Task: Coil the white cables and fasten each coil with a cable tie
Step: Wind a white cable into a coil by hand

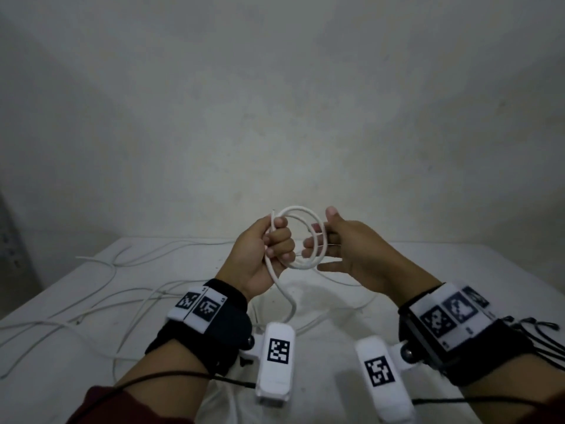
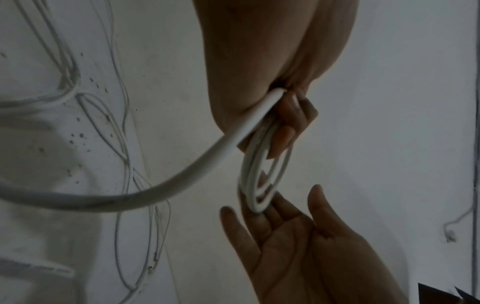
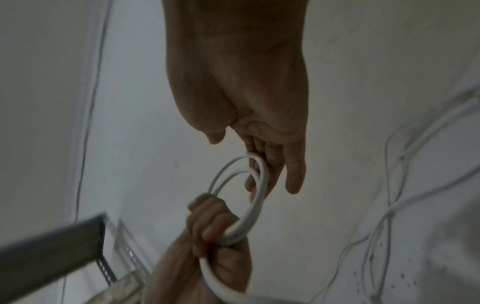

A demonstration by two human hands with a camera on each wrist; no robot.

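My left hand (image 1: 275, 243) grips a small coil of white cable (image 1: 298, 208) at its left side, fingers curled round the bundled turns. The coil is held upright above the table. Its free tail (image 1: 286, 292) drops from the left palm down to the table. My right hand (image 1: 336, 246) is at the coil's right side, with fairly straight fingers touching the loops and the thumb raised clear. In the left wrist view the right hand (image 2: 285, 236) lies palm-open under the coil (image 2: 245, 174). In the right wrist view the left hand (image 3: 215, 222) clasps the coil (image 3: 255, 211).
Several loose white cables (image 1: 101, 304) sprawl over the white table (image 1: 458, 264), mostly left and under my hands. Several thin black strips (image 1: 544, 332) stick out beside the right wrist strap. A bare wall stands behind; a metal shelf frame (image 3: 52, 246) shows at one side.
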